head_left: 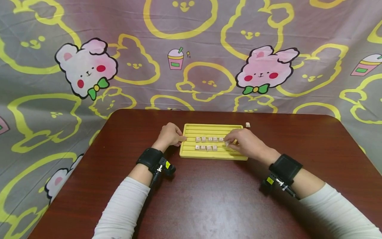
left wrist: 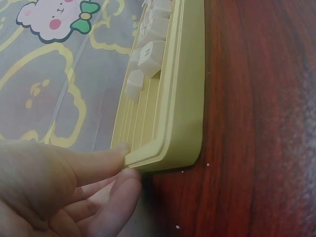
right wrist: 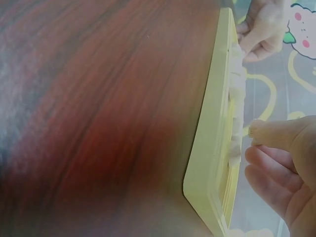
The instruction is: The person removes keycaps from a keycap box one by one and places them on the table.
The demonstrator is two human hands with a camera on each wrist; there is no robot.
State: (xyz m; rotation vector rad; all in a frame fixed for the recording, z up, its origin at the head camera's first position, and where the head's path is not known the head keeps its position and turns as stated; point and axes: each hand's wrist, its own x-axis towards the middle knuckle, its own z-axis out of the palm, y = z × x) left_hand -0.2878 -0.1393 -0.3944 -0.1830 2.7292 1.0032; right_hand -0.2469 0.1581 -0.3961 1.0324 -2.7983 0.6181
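Observation:
A yellow ridged tray (head_left: 213, 157) lies on the table, holding two rows of white keycaps (head_left: 209, 148), several in each. My left hand (head_left: 170, 135) pinches the tray's left edge, thumb on top and fingers below, as the left wrist view shows. One keycap (left wrist: 151, 55) there bears what looks like an N. Over the tray's right half, my right hand (head_left: 244, 142) pinches a single white keycap (head_left: 227, 143) between thumb and fingertip, near the right end of the rows. The right wrist view shows this hand (right wrist: 284, 168) above the tray surface; the keycap is mostly covered by fingers.
Another white keycap (head_left: 247, 124) sits on the dark brown table (head_left: 209, 199), just beyond the tray's back right corner. A patterned cloth (head_left: 206, 49) hangs behind the table. Both wrists wear black straps with small cameras.

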